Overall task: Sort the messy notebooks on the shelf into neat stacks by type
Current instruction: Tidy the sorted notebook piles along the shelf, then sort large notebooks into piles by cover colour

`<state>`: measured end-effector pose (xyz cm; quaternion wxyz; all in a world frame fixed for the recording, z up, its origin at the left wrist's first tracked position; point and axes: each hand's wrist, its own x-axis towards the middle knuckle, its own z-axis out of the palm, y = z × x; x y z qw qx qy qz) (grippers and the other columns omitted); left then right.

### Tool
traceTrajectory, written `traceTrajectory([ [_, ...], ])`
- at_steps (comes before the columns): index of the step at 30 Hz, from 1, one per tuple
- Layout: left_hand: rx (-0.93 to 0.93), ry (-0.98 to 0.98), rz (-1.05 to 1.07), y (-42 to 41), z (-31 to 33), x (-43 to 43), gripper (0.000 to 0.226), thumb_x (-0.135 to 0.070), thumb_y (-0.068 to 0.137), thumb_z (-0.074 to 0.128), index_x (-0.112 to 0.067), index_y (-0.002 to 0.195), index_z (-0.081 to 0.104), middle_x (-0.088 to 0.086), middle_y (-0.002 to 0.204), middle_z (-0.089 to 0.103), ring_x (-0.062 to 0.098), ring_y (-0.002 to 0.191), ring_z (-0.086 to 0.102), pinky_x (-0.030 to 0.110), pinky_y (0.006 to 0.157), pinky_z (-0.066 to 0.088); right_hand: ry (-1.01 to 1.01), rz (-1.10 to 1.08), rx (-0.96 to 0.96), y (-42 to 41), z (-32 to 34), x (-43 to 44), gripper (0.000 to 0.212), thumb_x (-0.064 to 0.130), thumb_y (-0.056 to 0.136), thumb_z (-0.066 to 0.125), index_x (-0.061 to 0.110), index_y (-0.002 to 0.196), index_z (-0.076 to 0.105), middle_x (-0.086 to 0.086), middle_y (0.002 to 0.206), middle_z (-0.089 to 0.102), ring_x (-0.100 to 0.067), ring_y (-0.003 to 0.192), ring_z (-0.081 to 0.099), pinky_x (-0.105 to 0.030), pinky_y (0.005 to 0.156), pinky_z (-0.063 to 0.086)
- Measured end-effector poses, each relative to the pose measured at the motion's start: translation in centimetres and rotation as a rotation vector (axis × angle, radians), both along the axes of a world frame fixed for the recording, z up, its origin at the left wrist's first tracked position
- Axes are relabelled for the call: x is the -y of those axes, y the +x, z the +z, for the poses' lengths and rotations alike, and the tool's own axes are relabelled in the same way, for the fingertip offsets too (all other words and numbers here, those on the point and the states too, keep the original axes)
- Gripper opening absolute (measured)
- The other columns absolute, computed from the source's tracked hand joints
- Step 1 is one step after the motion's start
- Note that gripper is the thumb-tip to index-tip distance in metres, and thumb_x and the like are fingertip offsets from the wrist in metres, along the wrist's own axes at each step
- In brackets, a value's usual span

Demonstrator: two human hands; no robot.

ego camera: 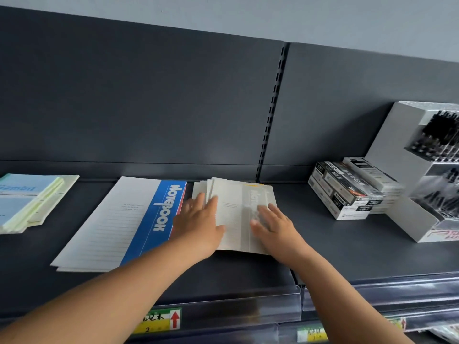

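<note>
Notebooks of the pale cream type [236, 214] lie in one loose pile at the middle of the dark shelf [347, 249], close to the back panel, with their far edges fanned out of line. The left hand [198, 222] rests flat against the pile's left side, fingers straight and together, its outer edge lying over the right margin of the blue-banded notebook stack [159, 209] beside it. The right hand [273, 224] lies palm down on the top cover with fingers spread. Neither hand curls round or pinches anything; both are open and pressing. The step in hand appears to be squaring this pile. Done well, it would call for the right hand to steady the top cover while the left pushes the fanned covers flush, then for both palms to close in on opposite sides so the edges align without creasing the thin covers. The blue-banded stack is just beside the pile, possibly touching it, and could be nudged askew by the left hand. A pastel blue and green notebook pile [29, 202] lies well apart at far left, itself uneven. To the right stand boxed pens [347, 192] and a grey pen display [397, 150], clear of the work. Price labels [161, 321] run along the shelf front.
</note>
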<state>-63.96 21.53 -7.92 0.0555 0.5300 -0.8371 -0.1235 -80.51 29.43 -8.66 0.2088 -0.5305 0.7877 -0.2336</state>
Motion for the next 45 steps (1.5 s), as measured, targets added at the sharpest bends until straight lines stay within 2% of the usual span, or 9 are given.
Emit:
traceTrajectory([
  [2,0.078,0.073,-0.088,0.2,0.0,-0.1,0.061,-0.048,0.098,0.034,-0.029,0.152,0.013,-0.002,0.161,0.005,0.025,0.146,0.008,0.046,0.114,0.023,0.053,0.056,-0.088,0.3,0.0,0.2,0.057,0.047,0.099,0.041,0.025,0.150,0.029,0.002,0.161,0.012,-0.024,0.147,0.010,-0.036,0.116,0.016],
  [5,0.067,0.132,-0.107,0.4,0.1,-0.3,0.060,-0.050,0.099,0.029,-0.029,0.152,0.013,-0.001,0.162,-0.001,0.024,0.147,0.007,0.046,0.115,0.021,0.090,0.075,-0.141,0.4,0.1,0.5,0.059,0.049,0.099,0.039,0.024,0.150,0.028,0.001,0.161,0.011,-0.026,0.147,0.010,-0.037,0.116,0.017],
  [11,0.087,0.035,-0.111,1.5,0.4,-0.1,0.064,-0.053,0.098,0.029,-0.028,0.153,0.007,0.003,0.162,-0.003,0.027,0.148,-0.004,0.047,0.118,0.010,0.092,0.033,-0.297,1.0,0.5,1.1,0.060,0.054,0.098,0.035,0.027,0.151,0.026,-0.001,0.162,0.009,-0.026,0.149,0.006,-0.043,0.118,0.010],
  [22,0.189,-0.215,-0.009,8.6,1.9,0.1,0.072,-0.058,0.097,0.029,-0.025,0.154,0.001,0.005,0.162,-0.008,0.025,0.148,-0.009,0.045,0.119,0.001,0.028,0.227,-0.478,6.7,2.8,3.1,0.063,0.056,0.099,0.030,0.025,0.153,0.019,-0.001,0.163,0.003,-0.025,0.150,-0.002,-0.046,0.120,0.005],
  [30,0.173,-0.247,0.171,19.0,3.3,-0.1,0.074,-0.059,0.095,0.032,-0.025,0.153,0.001,0.005,0.162,-0.009,0.025,0.148,-0.010,0.047,0.119,-0.001,-0.073,0.368,-0.518,15.1,4.2,4.9,0.065,0.054,0.098,0.036,0.025,0.153,0.019,0.000,0.163,0.007,-0.022,0.150,0.001,-0.042,0.121,0.005],
  [45,0.171,-0.234,0.454,45.0,5.4,-2.8,0.076,-0.063,0.093,0.032,-0.027,0.153,0.004,0.004,0.162,-0.004,0.026,0.148,-0.004,0.048,0.119,0.004,-0.167,0.600,-0.483,40.3,5.4,6.2,0.062,0.050,0.098,0.040,0.025,0.152,0.022,-0.001,0.162,0.013,-0.023,0.150,0.008,-0.041,0.120,0.007],
])
